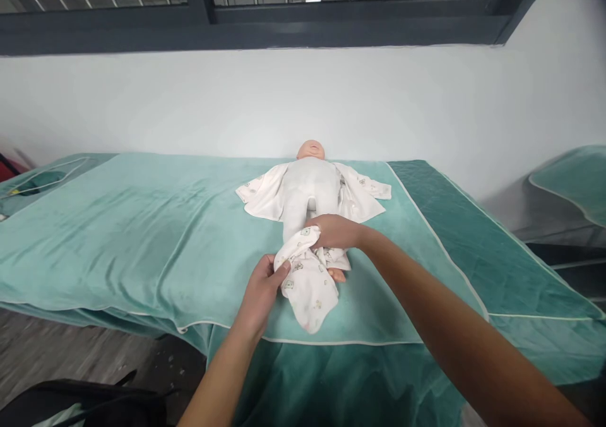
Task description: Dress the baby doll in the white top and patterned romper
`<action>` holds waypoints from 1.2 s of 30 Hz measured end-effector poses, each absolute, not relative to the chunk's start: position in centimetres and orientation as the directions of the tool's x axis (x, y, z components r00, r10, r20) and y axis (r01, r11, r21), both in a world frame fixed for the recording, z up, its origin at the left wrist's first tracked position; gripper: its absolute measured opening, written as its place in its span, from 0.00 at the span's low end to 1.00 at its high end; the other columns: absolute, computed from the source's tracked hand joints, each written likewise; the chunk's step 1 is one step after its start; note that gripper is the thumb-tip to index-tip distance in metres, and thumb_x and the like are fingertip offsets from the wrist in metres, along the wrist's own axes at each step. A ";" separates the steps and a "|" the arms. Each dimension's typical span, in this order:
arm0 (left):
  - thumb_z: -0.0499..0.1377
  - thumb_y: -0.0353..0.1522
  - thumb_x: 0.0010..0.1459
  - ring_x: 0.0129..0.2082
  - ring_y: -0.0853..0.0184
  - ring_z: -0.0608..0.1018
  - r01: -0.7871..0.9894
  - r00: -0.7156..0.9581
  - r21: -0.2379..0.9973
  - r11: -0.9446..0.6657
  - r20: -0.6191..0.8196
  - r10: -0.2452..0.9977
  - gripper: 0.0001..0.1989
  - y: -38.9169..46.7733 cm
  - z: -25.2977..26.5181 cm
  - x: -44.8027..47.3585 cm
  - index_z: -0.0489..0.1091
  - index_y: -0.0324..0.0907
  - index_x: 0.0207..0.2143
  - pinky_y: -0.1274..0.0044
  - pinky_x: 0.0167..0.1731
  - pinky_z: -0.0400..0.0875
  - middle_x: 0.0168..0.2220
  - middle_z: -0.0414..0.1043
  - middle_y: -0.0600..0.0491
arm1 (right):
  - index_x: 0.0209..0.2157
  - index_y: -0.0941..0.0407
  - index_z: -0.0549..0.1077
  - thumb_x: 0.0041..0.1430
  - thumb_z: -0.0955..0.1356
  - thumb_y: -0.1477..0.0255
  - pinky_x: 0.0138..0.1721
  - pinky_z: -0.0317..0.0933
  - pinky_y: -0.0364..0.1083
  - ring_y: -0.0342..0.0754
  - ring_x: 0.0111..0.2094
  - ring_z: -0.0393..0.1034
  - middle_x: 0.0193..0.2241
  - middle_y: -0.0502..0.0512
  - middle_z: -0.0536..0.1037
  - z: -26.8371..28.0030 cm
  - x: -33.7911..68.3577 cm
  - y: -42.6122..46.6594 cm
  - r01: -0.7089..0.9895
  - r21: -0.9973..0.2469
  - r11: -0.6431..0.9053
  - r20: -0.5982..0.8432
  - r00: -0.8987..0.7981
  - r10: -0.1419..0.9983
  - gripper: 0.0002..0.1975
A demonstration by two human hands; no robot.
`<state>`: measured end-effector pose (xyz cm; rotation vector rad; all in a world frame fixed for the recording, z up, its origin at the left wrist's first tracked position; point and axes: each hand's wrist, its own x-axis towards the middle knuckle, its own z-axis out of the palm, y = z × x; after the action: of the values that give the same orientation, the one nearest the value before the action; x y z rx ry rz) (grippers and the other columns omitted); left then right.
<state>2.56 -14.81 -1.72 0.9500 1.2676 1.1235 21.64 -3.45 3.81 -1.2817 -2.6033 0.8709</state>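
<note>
A baby doll (311, 150) lies on its back, head toward the wall, its body and legs in pale grey-white fabric. An open white printed shirt (265, 193) is spread beneath it, the sleeves out to both sides. White printed baby trousers (310, 300) are bunched around the doll's lower legs, and one foot (337, 275) shows below a leg opening. My left hand (266, 283) pinches the trousers' near left edge between thumb and fingers. My right hand (338, 232) is at the doll's leg by the trouser top; its fingers are mostly hidden behind the cloth.
A light green blanket (142, 225) covers the table, with darker green cloth (478, 244) at the right and front. Behind stands a white wall (213, 105) below a dark window frame (331, 26). A black bag or chair (80, 402) is at lower left.
</note>
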 end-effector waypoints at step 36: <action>0.45 0.37 0.67 0.42 0.60 0.73 0.638 0.009 0.693 -0.336 0.430 0.903 0.12 -1.4 -4.4 1.4 0.65 0.44 0.45 0.71 0.43 0.65 0.42 0.70 0.48 | 0.46 0.54 0.74 0.47 0.74 0.67 0.41 0.64 0.48 0.54 0.43 0.71 0.43 0.54 0.79 3.8 21.0 -3.4 0.558 -0.796 0.236 -0.162 -0.571 0.805 0.22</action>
<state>1.42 -1.40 -4.39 1.9889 1.5921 1.2402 20.96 -3.41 3.77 -1.2714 -2.2304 1.2510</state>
